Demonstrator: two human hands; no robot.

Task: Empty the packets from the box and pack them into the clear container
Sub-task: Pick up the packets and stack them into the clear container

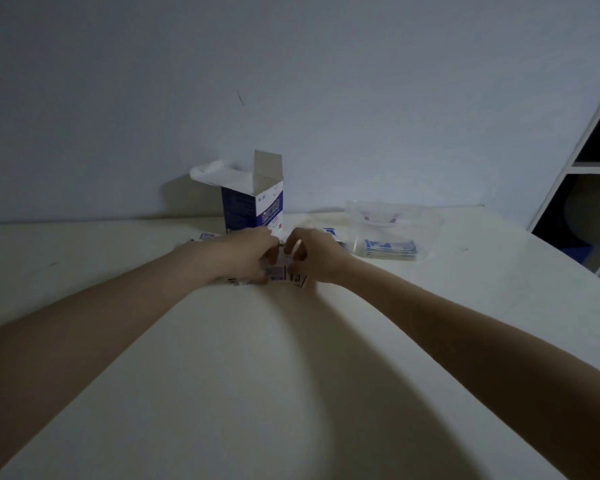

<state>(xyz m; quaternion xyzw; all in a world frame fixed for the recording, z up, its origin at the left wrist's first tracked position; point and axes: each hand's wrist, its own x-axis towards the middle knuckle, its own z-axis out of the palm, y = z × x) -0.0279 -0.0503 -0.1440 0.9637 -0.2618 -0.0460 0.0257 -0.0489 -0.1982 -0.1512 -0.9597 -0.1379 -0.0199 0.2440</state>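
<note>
A blue and white box (261,208) stands upright at the back of the white table (257,375), its top flap open. Just in front of it my left hand (246,252) and my right hand (314,254) meet over a small stack of white packets (284,273). Both hands curl their fingers round the stack, left from the left side, right from the right. To the right sits the clear container (394,233) with blue and white packets (390,247) lying flat in its bottom. Loose packets (205,236) lie partly hidden behind my left hand.
A white tissue or cloth bundle (210,171) sits behind the box against the wall. A white shelf unit (589,188) with dark compartments stands at the right, past the table's edge.
</note>
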